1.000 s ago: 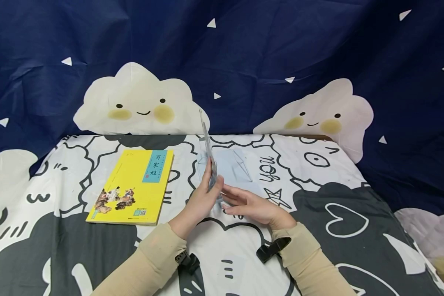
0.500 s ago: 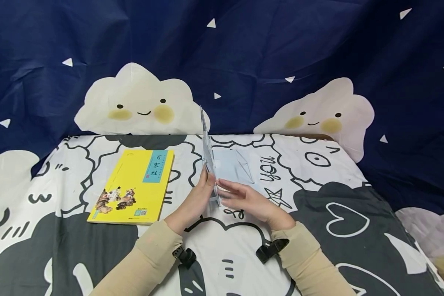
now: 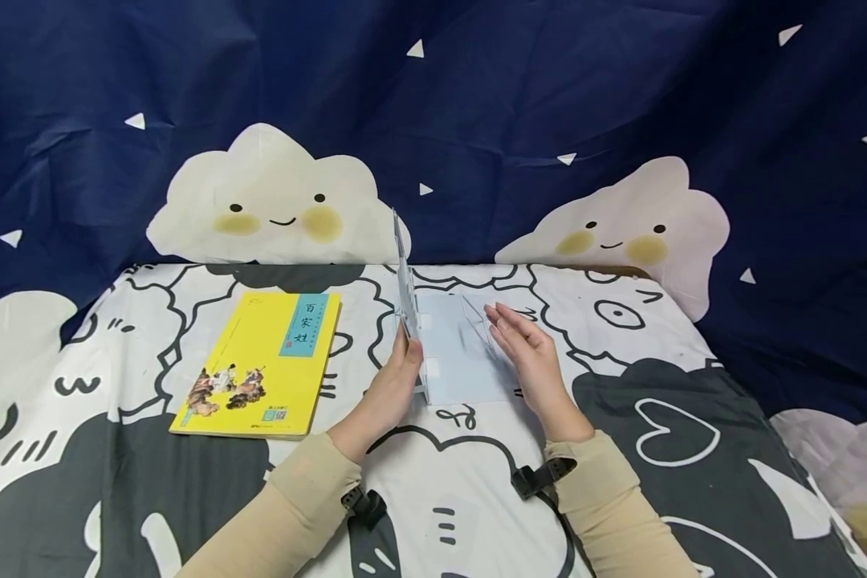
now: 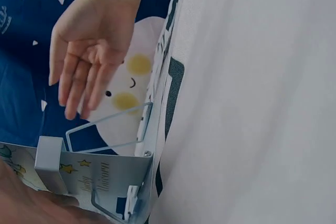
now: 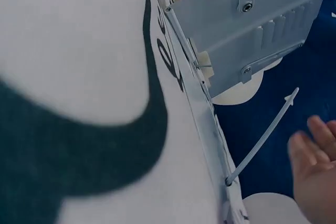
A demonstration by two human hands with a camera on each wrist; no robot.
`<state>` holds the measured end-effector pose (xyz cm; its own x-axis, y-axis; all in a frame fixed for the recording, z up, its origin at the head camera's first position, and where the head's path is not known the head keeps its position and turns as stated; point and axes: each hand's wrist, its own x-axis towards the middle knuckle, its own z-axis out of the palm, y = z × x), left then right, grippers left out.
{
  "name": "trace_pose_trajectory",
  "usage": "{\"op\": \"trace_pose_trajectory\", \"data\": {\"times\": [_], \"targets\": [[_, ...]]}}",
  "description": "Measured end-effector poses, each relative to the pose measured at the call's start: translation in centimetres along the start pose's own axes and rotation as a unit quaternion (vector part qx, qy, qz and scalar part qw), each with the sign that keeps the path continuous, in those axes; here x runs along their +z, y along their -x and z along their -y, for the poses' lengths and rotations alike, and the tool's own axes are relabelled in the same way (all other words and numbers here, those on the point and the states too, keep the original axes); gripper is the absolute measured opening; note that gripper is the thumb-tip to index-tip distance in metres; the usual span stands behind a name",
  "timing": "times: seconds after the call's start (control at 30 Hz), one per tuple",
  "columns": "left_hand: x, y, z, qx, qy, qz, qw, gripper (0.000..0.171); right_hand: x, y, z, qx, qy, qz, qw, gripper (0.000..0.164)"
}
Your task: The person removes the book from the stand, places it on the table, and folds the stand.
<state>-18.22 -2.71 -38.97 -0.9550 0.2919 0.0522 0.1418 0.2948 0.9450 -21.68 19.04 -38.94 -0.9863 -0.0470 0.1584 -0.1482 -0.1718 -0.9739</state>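
Note:
A light blue metal book stand [image 3: 470,377] stands unfolded, its base plate flat on the cloth. Its back panel [image 3: 405,293] rises almost upright, seen edge-on from the head. My left hand [image 3: 386,385] grips the panel's lower part, thumb on the near side. Cartoon stars and a white clip-like bracket [image 4: 50,163] show on the panel in the left wrist view. A bent wire support [image 5: 262,137] sticks up from the base. To the right of this wire, my right hand [image 3: 531,357] is held with loosely extended fingers, apart from the wire in the right wrist view.
A yellow book [image 3: 260,369] with a blue title label lies left of the stand. Black-and-white patterned cloth [image 3: 441,482] covers the table, and a dark blue curtain [image 3: 477,96] with clouds hangs behind it.
My right hand has moved from the panel's lower edge to the right and away, uncovering the base plate. My left hand has shifted slightly and keeps its grip on the panel.

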Motion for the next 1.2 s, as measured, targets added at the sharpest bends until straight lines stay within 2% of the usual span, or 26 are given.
{"op": "trace_pose_trajectory", "data": {"times": [0.1, 0.2, 0.33, 0.47, 0.6, 0.83, 0.9, 1.1, 1.17, 1.2], "targets": [[0.0, 0.1, 0.0, 0.006, 0.001, -0.003, 1.0000, 0.100, -0.6, -0.4, -0.4, 0.041, 0.042, 0.027, 0.998, 0.054], [0.1, 0.1, 0.1, 0.009, -0.003, -0.007, 0.9999, 0.098, -1.2, -0.6, -0.7, 0.090, 0.106, 0.070, 0.988, 0.060], [0.3, 0.1, 0.1, 0.012, 0.001, -0.010, 0.9999, 0.091, -1.7, -0.5, -0.8, 0.147, 0.200, 0.112, 0.962, 0.065], [0.3, 0.1, 0.0, 0.024, 0.009, -0.009, 0.9996, 0.087, -1.8, -0.3, -0.8, 0.180, 0.272, 0.147, 0.934, 0.073], [0.3, 0.1, 0.0, 0.035, 0.013, -0.008, 0.9993, 0.085, -1.6, -0.3, -0.8, 0.191, 0.312, 0.177, 0.914, 0.077], [0.3, 0.3, -0.2, 0.033, 0.002, -0.010, 0.9994, 0.088, -1.3, -0.3, -1.0, 0.200, 0.351, 0.213, 0.890, 0.078], [0.3, 0.3, -0.2, 0.034, 0.001, -0.011, 0.9994, 0.088, -1.2, -0.4, -1.1, 0.201, 0.368, 0.224, 0.880, 0.078], [0.4, 0.3, -0.2, 0.028, 0.002, -0.015, 0.9995, 0.087, -0.7, -0.4, -1.3, 0.181, 0.437, 0.260, 0.841, 0.081], [0.4, 0.3, -0.2, 0.022, 0.001, -0.014, 0.9996, 0.087, -0.7, -0.4, -1.3, 0.175, 0.447, 0.266, 0.836, 0.082], [0.4, 0.3, -0.3, 0.018, 0.000, -0.012, 0.9998, 0.086, -0.7, -0.3, -1.3, 0.176, 0.447, 0.266, 0.836, 0.082]]}}
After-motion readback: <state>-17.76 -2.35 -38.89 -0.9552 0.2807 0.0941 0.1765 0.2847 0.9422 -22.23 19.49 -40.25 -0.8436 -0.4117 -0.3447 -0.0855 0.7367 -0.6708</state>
